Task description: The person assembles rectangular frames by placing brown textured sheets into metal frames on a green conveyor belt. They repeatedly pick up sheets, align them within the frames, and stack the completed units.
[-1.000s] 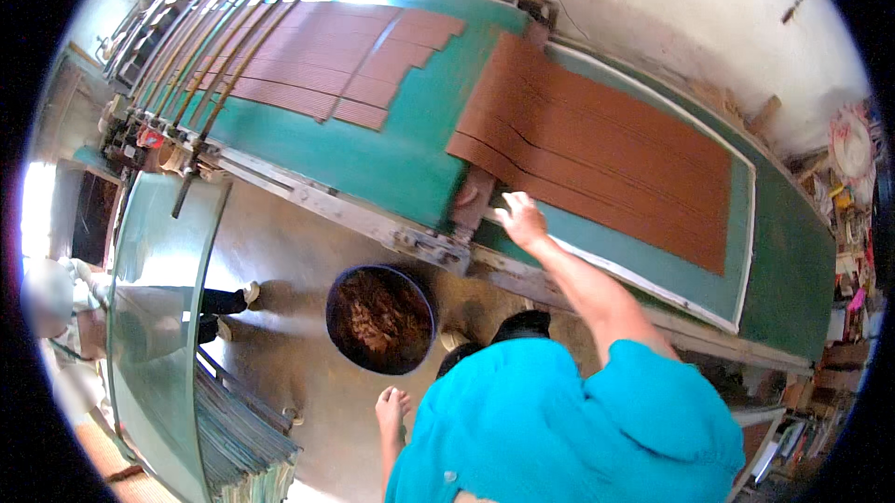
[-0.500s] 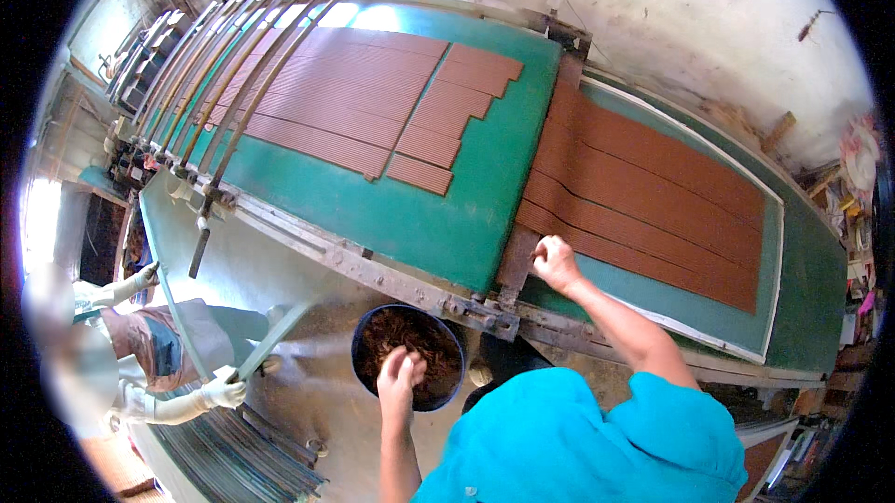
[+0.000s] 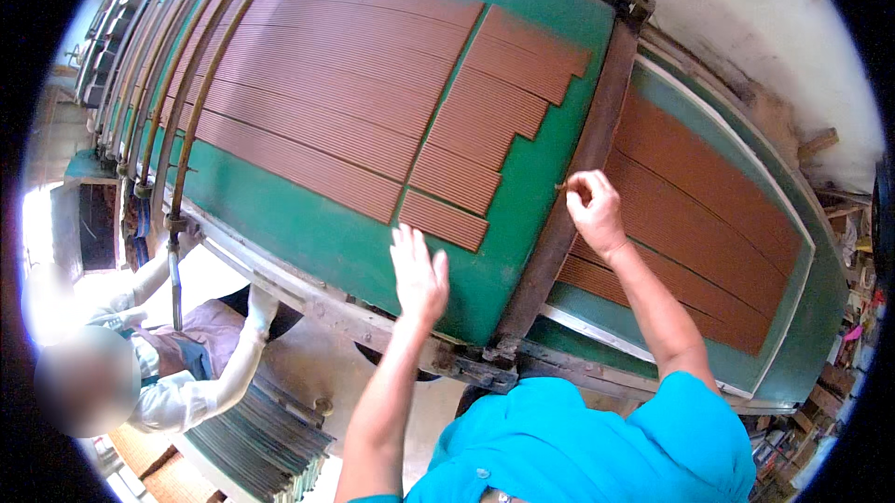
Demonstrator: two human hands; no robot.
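The left hand is spread just near of the nearest brown strip, its long axis running left-right; the right hand is pinched shut.

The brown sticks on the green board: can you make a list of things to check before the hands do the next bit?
1. Left hand free to work: ok, open and flat, over the green board just below the brown sticks.
2. Right hand has something to place: cannot tell, fingers pinched as if on a thin piece, too small to be sure.
3. Rows lie tidy: ok, sticks sit side by side in straight bands with a stepped edge.
4. Room left on the board: ok, bare green shows beside the stepped edge.
5. Co-worker's hand out of the way: ok, it rests on the board's near rim, apart from both hands.
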